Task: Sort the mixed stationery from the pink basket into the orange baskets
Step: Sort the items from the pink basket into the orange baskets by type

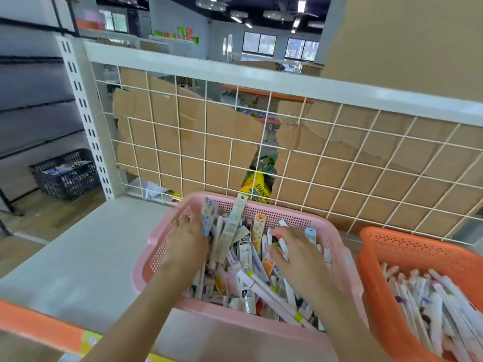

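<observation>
Hugging pink basket (162,246) left wall, left hand (187,241), grip unclear; right hand (295,257) pinches pen (283,248)

pink basket (167,246) perforated | orange basket (376,257) perforated | wire grid (261,142) white | crate (65,176) black

White metal shelf (78,257) up front, with an orange edge strip (39,327). Behind it a wire grid panel (287,165) backed by torn cardboard (183,142). A slotted upright (86,121) stands left, with a black crate (65,173) on the wooden floor (39,218). Far back are dark-framed windows (282,47), and ceiling lights (300,6) glow overhead.
</observation>
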Available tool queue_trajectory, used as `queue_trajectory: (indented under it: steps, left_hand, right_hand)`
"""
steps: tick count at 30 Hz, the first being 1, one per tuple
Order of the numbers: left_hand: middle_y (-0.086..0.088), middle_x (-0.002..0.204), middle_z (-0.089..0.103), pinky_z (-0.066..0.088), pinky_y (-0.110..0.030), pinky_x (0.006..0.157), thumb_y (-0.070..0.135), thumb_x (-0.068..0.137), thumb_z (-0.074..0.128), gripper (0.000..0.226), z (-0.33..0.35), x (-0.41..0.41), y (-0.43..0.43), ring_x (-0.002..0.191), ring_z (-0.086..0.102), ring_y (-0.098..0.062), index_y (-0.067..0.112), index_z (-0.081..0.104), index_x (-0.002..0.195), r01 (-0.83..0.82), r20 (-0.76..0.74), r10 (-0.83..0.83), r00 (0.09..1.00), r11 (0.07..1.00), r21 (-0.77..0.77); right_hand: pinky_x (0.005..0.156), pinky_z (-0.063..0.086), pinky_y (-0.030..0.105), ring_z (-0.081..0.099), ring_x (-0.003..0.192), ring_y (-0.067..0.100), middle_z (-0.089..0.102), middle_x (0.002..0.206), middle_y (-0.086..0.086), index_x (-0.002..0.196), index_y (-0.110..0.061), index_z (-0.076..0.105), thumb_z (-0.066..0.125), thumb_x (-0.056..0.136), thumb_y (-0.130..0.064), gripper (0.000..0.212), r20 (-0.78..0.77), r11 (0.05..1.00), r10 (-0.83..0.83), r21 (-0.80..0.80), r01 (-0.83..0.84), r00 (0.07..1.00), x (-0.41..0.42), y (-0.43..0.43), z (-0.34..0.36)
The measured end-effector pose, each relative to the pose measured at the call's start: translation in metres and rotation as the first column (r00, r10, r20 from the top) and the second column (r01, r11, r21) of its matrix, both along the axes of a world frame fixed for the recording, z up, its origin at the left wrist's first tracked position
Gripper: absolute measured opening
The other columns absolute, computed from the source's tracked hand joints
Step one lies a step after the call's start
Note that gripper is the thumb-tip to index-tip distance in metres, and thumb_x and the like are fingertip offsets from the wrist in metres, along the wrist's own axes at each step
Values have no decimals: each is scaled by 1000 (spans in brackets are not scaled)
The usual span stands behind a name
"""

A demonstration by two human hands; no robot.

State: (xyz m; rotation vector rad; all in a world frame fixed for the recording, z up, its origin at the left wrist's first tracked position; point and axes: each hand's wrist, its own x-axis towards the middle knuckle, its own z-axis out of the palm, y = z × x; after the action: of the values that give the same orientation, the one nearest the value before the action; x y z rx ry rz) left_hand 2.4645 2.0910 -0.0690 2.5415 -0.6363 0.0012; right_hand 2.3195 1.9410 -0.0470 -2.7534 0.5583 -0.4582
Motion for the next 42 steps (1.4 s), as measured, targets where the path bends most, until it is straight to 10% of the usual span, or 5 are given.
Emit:
queue_trajectory:
  steps: [9,12,18,33,42]
  left_hand:
    - [3,78,52,43,-26,43,7,95,43,48,0,7,2,59,52,-13,15,29,141,-88,-145,35,989,924,-373]
    - [-3,94,61,36,-17,44,14,97,44,50,2,3,1,61,48,-7,15,25,144,-91,-179,32,983,938,-335]
    - [-19,108,61,42,-27,59,13,98,43,42,7,1,-3,73,52,-21,4,32,137,-78,-171,28,985,954,-288]
    - [4,73,46,34,-14,39,10,97,42,46,7,1,0,55,41,-1,9,29,140,-36,-141,-14,990,938,-344]
    - [-14,109,62,40,-24,50,13,97,42,39,8,0,-1,77,56,-24,12,36,136,-38,-173,-39,984,907,-419]
  right_hand:
    - [63,41,32,53,74,19,56,87,6,100,-9,54,46,96,-38,31,-327,995,-7,92,39,945,39,5,3]
    - [45,19,28,24,46,15,25,56,0,61,-15,28,52,93,-43,49,-379,989,-31,122,83,925,52,5,5]
    - [44,23,27,35,47,13,34,56,-2,64,-14,35,68,81,-44,48,-453,980,-47,153,130,890,70,7,2]
    - [54,21,29,29,56,18,33,68,7,74,-10,38,61,83,-5,25,-194,760,-82,622,187,977,73,-1,0]
    - [60,36,26,47,61,11,50,69,-2,94,-7,47,46,97,-16,9,203,805,-234,589,72,951,53,-15,16]
